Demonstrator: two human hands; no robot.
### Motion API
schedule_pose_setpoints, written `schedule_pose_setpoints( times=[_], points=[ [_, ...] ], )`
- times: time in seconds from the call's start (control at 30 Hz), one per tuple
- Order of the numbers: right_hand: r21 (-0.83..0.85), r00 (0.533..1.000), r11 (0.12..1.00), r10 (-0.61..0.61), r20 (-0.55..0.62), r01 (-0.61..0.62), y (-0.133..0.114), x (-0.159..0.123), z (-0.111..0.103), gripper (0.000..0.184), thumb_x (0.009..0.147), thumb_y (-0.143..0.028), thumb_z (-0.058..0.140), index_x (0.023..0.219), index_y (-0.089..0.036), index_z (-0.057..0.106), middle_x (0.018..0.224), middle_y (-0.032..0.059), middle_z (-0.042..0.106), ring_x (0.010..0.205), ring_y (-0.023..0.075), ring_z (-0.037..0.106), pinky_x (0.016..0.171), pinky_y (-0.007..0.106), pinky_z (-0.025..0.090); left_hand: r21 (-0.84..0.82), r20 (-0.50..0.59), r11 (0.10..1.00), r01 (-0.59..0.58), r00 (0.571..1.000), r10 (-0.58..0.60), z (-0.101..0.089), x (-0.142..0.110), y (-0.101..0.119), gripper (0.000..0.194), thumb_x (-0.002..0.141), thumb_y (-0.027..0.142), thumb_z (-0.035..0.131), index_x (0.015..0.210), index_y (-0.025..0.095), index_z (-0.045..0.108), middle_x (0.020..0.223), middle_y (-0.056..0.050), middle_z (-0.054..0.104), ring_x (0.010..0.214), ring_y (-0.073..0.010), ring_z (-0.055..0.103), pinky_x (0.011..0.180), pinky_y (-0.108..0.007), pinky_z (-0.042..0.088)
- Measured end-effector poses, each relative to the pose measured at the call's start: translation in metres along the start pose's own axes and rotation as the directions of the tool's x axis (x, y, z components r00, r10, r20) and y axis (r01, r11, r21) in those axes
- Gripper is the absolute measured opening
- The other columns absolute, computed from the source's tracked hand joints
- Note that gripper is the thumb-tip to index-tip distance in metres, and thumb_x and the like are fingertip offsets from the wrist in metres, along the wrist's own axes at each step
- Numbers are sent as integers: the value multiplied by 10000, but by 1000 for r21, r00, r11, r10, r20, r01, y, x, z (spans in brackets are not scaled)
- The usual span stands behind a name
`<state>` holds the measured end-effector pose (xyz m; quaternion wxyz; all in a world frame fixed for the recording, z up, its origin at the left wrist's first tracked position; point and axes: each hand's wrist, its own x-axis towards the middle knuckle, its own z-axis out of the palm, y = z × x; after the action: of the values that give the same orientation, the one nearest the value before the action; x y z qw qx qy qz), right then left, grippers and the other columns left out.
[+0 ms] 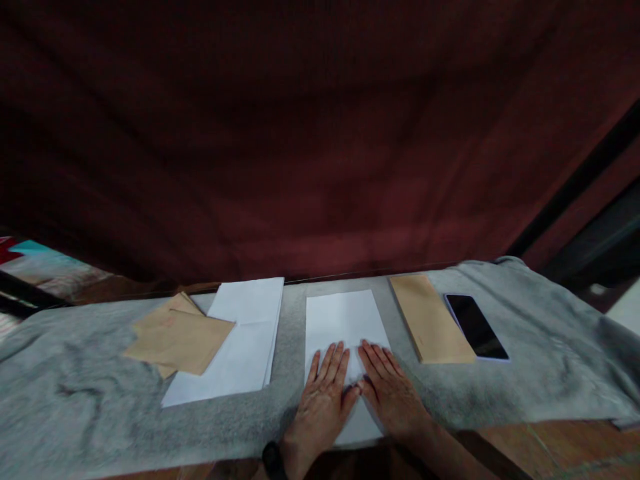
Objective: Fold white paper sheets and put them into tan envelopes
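Observation:
A white sheet of paper [343, 319] lies on the grey cloth in front of me. My left hand [323, 399] rests flat on its left half, fingers stretched toward the far edge. Flat on the right half is my right hand [391, 390], fingers also extended. The two thumbs meet near the middle of the sheet. Both palms cover part of the paper, and its near end shows between and below them. Whether it is one sheet or a stack I cannot tell.
On the left, brown envelopes [187, 340] overlap some white sheets [250, 353]. To the right stand a stack of brown envelopes [434, 323] and a phone [477, 327] with a dark screen. Grey cloth [545, 353] covers the surface. A dark red curtain [320, 167] hangs behind.

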<state>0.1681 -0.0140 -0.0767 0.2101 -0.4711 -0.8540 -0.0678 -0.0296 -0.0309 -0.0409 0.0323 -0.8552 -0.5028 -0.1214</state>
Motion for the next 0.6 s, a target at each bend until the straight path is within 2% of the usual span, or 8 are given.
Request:
schedule_pose_setpoints(
  times=[0.13,0.23,0.33,0.4,0.5,0.6],
  points=[
    [-24,998,997,66,-8,-67,12,-10,-5,583,1040,-440,409,1554,-167,372,1574,101,427,1439,240,423,1215,426,306,2,16,1000,17,1000,-18,0,-9,-15,650,1027,463,428,1592,208,233,1621,-104,347,1504,-254,309,1219,-515,306],
    [-24,996,995,94,-10,-94,25,-13,-11,574,1034,-440,427,1541,-170,400,1559,94,452,1424,244,444,1194,431,353,-25,69,999,23,997,-22,-10,-16,-25,662,1022,480,441,1594,221,230,1631,-103,322,1509,-248,294,1218,-506,308],
    [6,995,995,100,29,-100,36,-14,-15,526,1038,-366,414,1532,-186,417,1554,69,466,1414,226,456,1181,428,386,-101,160,995,-24,986,40,-28,-24,-27,824,939,537,586,1604,269,181,1655,-88,255,1527,-271,239,1216,-544,297],
    [35,992,995,93,80,-96,43,-13,-18,502,1036,-299,388,1524,-192,430,1552,62,470,1411,205,460,1173,412,404,-168,233,982,-88,964,126,-40,-28,-26,952,855,539,695,1605,315,152,1664,-60,229,1534,-285,216,1220,-589,259],
    [84,984,994,53,168,-68,53,-12,-23,514,1015,-201,361,1525,-207,428,1559,52,462,1420,172,446,1174,386,409,-227,288,963,-144,935,207,-52,-34,-23,927,831,384,725,1590,366,193,1664,-12,229,1533,-276,224,1228,-621,207],
    [123,970,991,15,244,-46,62,-13,-26,574,974,-114,345,1536,-214,406,1581,47,427,1448,158,403,1192,379,383,-266,295,955,-131,932,211,-59,-37,-27,861,810,200,658,1566,375,283,1651,18,267,1522,-244,268,1245,-575,207]
  ],
)
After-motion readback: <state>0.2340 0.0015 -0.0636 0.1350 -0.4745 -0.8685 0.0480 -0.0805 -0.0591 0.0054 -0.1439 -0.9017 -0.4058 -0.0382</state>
